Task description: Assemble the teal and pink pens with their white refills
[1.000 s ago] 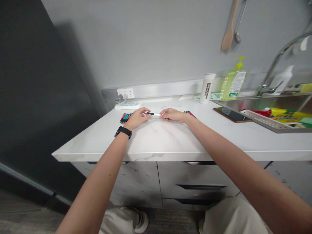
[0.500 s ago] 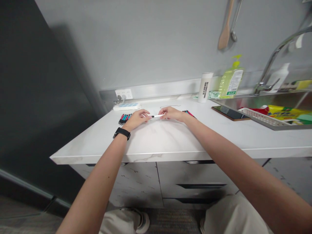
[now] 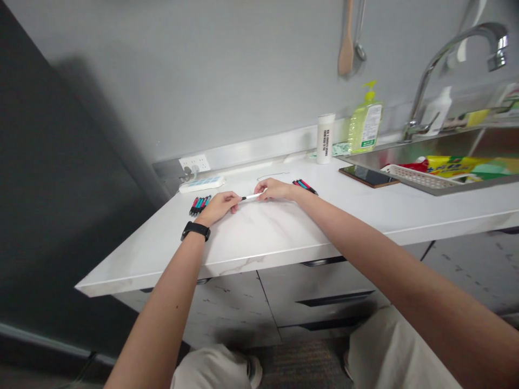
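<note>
The white pen (image 3: 251, 197) lies crosswise between my two hands, just above or on the counter (image 3: 259, 237); I cannot tell which. I judge it light and stiff, probably smooth plastic, so its white barrel may slip or roll under dry fingertips. The black part should give a surer hold, and it seems sturdy enough for a light pinch without cracking. Near each end is the best place to take it, and that is where I have it: my left hand (image 3: 223, 206) pinches the dark end between thumb and fingers, my right hand (image 3: 275, 189) pinches the white end, both grips narrow, with the middle bare between them.

Just beyond my left hand, on its outer side, a row of colored pens (image 3: 200, 206) lies side by side. Beside my right hand, outward, lies a smaller group of pens (image 3: 305, 187). Behind my left grip sits a power strip (image 3: 202, 184); farther out past my right, a phone (image 3: 368, 176) lies flat near the sink (image 3: 441, 190).
</note>
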`<state>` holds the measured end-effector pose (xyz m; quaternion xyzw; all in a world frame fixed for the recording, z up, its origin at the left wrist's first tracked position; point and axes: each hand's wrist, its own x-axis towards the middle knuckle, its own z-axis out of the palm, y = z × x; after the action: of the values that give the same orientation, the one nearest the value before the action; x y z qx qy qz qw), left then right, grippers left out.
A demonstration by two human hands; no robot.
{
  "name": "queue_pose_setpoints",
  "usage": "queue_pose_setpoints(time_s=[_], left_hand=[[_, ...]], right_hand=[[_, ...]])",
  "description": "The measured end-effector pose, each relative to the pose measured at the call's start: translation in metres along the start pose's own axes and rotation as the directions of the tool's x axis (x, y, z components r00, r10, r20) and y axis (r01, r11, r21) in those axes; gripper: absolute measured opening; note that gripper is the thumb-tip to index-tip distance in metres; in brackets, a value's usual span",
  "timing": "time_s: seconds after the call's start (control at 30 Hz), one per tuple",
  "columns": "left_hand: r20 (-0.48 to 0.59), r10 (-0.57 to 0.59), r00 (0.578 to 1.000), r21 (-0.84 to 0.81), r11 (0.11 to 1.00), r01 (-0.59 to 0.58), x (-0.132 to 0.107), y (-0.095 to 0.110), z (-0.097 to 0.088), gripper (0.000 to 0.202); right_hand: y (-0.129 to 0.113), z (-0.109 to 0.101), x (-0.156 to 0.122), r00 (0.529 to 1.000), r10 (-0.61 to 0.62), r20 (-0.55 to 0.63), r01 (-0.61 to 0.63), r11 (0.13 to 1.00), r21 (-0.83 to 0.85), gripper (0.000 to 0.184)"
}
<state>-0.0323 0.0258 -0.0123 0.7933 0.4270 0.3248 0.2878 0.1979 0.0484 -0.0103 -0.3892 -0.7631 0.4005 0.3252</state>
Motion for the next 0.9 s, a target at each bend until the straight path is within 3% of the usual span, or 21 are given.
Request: queue_pose_setpoints(time_s=[0.13, 0.33, 0.5, 0.9], left_hand=[[0.014, -0.084, 0.996, -0.005, 0.996, 0.084, 0.0015, -0.0012, 0.0029, 0.043], [0.005, 0.012, 1.0, -0.07, 0.997, -0.012, 0.0001, -0.0001, 0.005, 0.042], [0.07, -0.076, 0.995, -0.144, 0.986, 0.085, -0.0006, 0.0, 0.0042, 0.035], [0.08, -0.133, 0.988, -0.264, 0.953, 0.15, 0.0013, -0.0042, 0.003, 0.032]], right_hand=[[-0.0003, -0.0014, -0.0001, 1.0, -0.021, -0.011, 0.021, 1.0, -0.017, 0.015], [-0.0004, -0.002, 0.0011, 0.999, -0.031, -0.017, 0.031, 1.0, 0.0, 0.016], [0.0029, -0.0017, 0.003, 1.0, -0.027, -0.015, 0.027, 1.0, 0.015, 0.018], [-0.0015, 0.0, -0.0008, 1.0, -0.016, 0.027, 0.014, 0.998, 0.059, 0.014]])
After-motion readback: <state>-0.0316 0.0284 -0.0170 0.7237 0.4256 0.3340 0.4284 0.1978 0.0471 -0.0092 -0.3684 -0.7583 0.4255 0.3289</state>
